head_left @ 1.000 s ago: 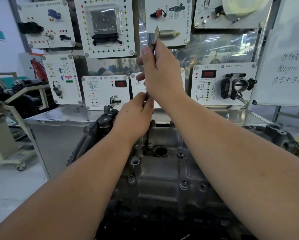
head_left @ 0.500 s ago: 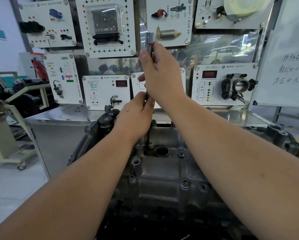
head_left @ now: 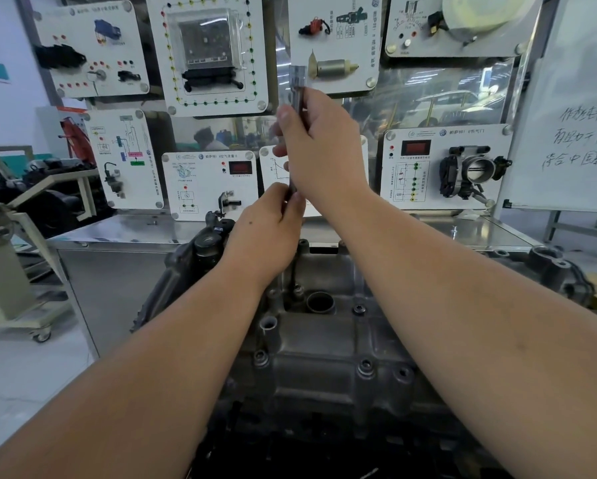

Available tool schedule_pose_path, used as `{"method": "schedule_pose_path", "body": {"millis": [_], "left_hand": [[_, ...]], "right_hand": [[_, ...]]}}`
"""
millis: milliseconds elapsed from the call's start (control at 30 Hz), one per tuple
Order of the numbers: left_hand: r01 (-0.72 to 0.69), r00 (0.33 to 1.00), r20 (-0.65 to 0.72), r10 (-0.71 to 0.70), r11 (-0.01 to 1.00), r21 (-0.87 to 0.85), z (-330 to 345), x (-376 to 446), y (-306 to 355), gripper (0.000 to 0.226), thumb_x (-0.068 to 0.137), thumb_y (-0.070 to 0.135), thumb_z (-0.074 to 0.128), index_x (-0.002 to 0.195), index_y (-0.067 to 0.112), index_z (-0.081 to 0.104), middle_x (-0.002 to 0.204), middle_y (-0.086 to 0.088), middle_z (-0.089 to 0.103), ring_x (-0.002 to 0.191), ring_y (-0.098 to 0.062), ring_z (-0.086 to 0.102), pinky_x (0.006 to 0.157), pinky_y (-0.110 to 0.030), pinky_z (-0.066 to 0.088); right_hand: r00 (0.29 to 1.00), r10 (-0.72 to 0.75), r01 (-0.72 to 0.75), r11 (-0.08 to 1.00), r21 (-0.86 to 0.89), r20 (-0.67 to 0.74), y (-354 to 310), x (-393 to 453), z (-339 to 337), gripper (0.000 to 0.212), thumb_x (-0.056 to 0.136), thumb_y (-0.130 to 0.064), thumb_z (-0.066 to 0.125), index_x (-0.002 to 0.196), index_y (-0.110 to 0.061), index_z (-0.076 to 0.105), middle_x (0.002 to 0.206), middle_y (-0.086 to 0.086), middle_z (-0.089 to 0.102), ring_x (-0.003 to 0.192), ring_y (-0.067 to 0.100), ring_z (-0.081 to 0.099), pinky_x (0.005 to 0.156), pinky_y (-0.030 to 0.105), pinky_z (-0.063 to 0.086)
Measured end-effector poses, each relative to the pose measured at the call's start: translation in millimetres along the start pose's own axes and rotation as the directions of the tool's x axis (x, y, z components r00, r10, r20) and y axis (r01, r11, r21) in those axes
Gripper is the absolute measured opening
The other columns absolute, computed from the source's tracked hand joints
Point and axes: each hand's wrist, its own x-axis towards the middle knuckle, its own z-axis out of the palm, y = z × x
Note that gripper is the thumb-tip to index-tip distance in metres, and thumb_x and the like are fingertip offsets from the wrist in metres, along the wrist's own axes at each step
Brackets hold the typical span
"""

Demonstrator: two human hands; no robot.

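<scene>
The fingers (head_left: 279,151) of the right hand (head_left: 321,146) curl round a long metal tool (head_left: 297,81), with the thumb lying along its shaft. Just below them, the fingers (head_left: 291,205) of the left hand (head_left: 266,233) pinch the same shaft lower down. Both hands therefore grip the tool, one above the other and nearly touching.

The tool stands upright. It is a thin, dull grey steel rod with a thicker, round, socket-like head that sticks out above the right hand's fingers. The lower part of the rod comes out under the left hand, looks darker there, and runs straight down to a bolt spot on the engine block (head_left: 324,340). Whether its tip is seated on the bolt cannot be told.

Just to the right of that lower end, below the fingers, a round open hole (head_left: 320,302) sits in the grey, grimy cast metal. Several bolt heads dot the block nearer the person.

Beyond the fingers stands a steel worktop (head_left: 124,233). It carries white display boards (head_left: 214,50) with car parts mounted on them, among them a throttle body (head_left: 473,171) to the right of the hands. Far right of the fingers stands a whiteboard (head_left: 573,133) with handwriting.
</scene>
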Motion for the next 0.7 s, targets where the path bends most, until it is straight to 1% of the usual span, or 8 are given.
{"method": "schedule_pose_path", "body": {"millis": [133, 233, 333, 400, 467, 567, 633, 700], "left_hand": [[-0.001, 1.000, 0.008, 0.001, 1.000, -0.001, -0.5, -0.4, 0.7, 0.029, 0.109, 0.029, 0.040, 0.080, 0.029, 0.044, 0.067, 0.011, 0.052, 0.054, 0.004, 0.050, 0.057, -0.031, 0.031], [-0.016, 1.000, -0.012, 0.016, 0.999, 0.037, -2.2, 0.2, -0.6, 0.022, 0.106, 0.032, 0.045, 0.087, 0.023, 0.051, 0.073, 0.008, 0.060, 0.064, 0.000, 0.057, 0.057, -0.030, 0.038], [-0.013, 1.000, -0.019, 0.014, 0.998, 0.059, -2.2, 0.4, -1.5, 0.024, 0.104, 0.037, 0.051, 0.097, 0.014, 0.055, 0.081, 0.003, 0.062, 0.073, -0.013, 0.057, 0.062, -0.030, 0.042], [-0.012, 1.000, -0.024, 0.014, 0.999, 0.048, -1.7, -0.3, -1.4, 0.027, 0.103, 0.039, 0.051, 0.095, 0.014, 0.054, 0.079, 0.001, 0.060, 0.071, -0.015, 0.054, 0.062, -0.032, 0.041], [-0.005, 1.000, -0.011, 0.005, 1.000, 0.027, -1.5, -0.5, -0.1, 0.029, 0.105, 0.041, 0.046, 0.093, 0.016, 0.055, 0.079, 0.003, 0.063, 0.075, -0.017, 0.058, 0.067, -0.036, 0.045], [0.005, 1.000, 0.024, -0.004, 1.000, -0.007, -1.3, 0.2, 0.8, 0.030, 0.108, 0.033, 0.038, 0.082, 0.025, 0.050, 0.068, 0.023, 0.063, 0.065, 0.003, 0.055, 0.062, -0.035, 0.039], [0.000, 0.999, 0.041, -0.001, 1.000, 0.016, -1.4, 0.5, 1.6, 0.030, 0.109, 0.031, 0.037, 0.083, 0.025, 0.051, 0.067, 0.026, 0.061, 0.063, 0.004, 0.054, 0.061, -0.033, 0.038], [0.007, 0.999, 0.038, -0.009, 0.999, 0.047, -1.6, 0.8, 1.6, 0.028, 0.108, 0.032, 0.038, 0.092, 0.020, 0.057, 0.081, 0.016, 0.066, 0.074, -0.001, 0.059, 0.065, -0.028, 0.044]], "right_hand": [[0.998, -0.012, 0.009, 0.999, 0.049, 0.060, -2.8, -3.5, 1.1, 0.021, 0.107, -0.025, 0.046, 0.112, -0.009, 0.057, 0.094, 0.006, 0.071, 0.082, 0.023, 0.072, 0.075, 0.050, 0.059], [0.999, -0.001, -0.002, 0.998, 0.055, 0.044, -2.6, -3.3, 1.1, 0.031, 0.104, -0.034, 0.055, 0.128, -0.015, 0.052, 0.090, 0.002, 0.072, 0.081, 0.019, 0.072, 0.076, 0.045, 0.060], [1.000, -0.026, 0.026, 1.000, 0.010, -0.007, -2.1, -2.1, -0.9, 0.014, 0.103, -0.032, 0.058, 0.098, -0.020, 0.052, 0.084, 0.006, 0.071, 0.075, 0.022, 0.071, 0.071, 0.046, 0.059], [1.000, -0.008, 0.008, 1.000, 0.006, 0.005, -1.7, -0.7, -0.9, 0.020, 0.105, -0.030, 0.052, 0.097, -0.012, 0.054, 0.087, 0.007, 0.071, 0.075, 0.024, 0.071, 0.071, 0.048, 0.059], [0.999, 0.006, -0.007, 1.000, 0.030, 0.043, -1.7, -0.7, 0.0, 0.022, 0.108, -0.029, 0.046, 0.102, -0.011, 0.056, 0.088, 0.002, 0.072, 0.070, 0.019, 0.071, 0.068, 0.041, 0.060], [0.997, 0.015, -0.020, 0.997, 0.071, 0.074, -2.0, -1.7, 0.6, 0.019, 0.110, -0.030, 0.040, 0.104, -0.018, 0.053, 0.087, -0.004, 0.072, 0.061, 0.012, 0.070, 0.057, 0.027, 0.056], [0.997, 0.030, -0.036, 0.996, 0.081, 0.076, -1.6, -1.5, 0.7, 0.019, 0.109, -0.032, 0.040, 0.104, -0.019, 0.053, 0.087, -0.003, 0.072, 0.063, 0.015, 0.071, 0.059, 0.030, 0.056], [0.998, 0.035, -0.039, 0.997, 0.071, 0.053, -1.0, -0.3, 0.8, 0.022, 0.107, -0.036, 0.046, 0.111, -0.016, 0.055, 0.089, 0.002, 0.072, 0.071, 0.019, 0.072, 0.068, 0.041, 0.059]]}}
